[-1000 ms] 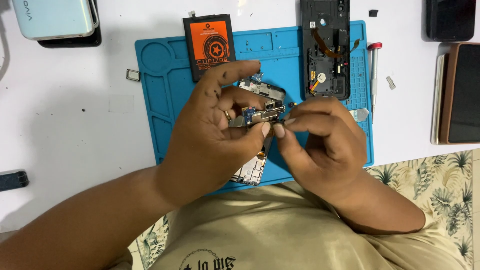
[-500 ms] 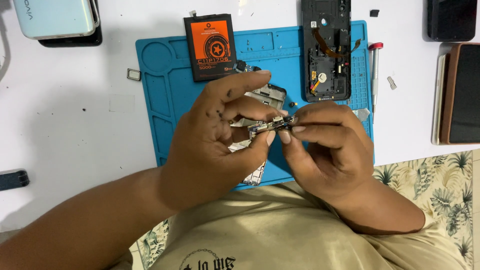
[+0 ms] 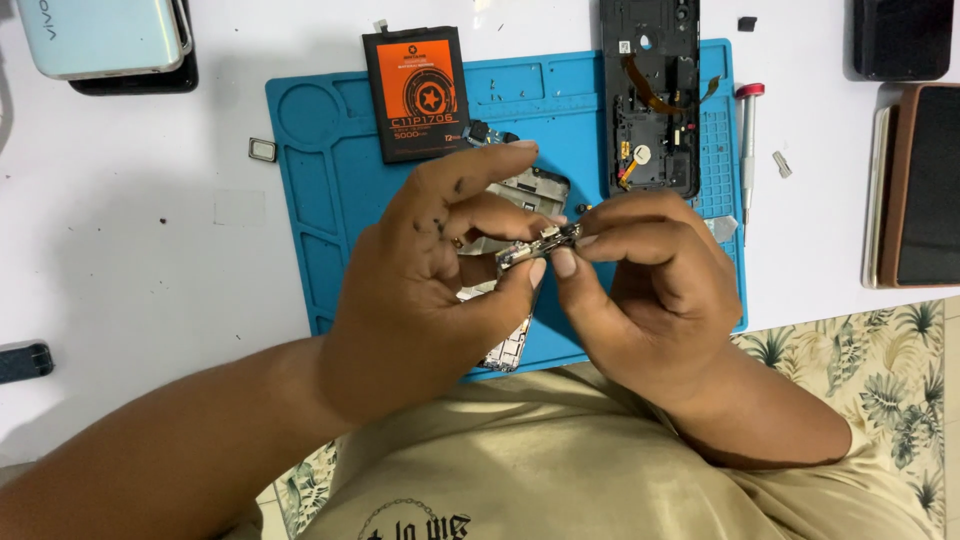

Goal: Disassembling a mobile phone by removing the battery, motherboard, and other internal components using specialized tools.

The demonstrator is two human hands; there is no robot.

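While both hands meet over the blue work mat, entries run left to right. Pale box, far left corner. Small metal tray, off the mat's left edge. Orange-and-black battery, mat top. Left hand, fingers pinched on a small circuit board, held above the mat. Right hand, fingertips clamped on the same board's right end. Opened phone body, upper right. Red-capped screwdriver, just beside it.
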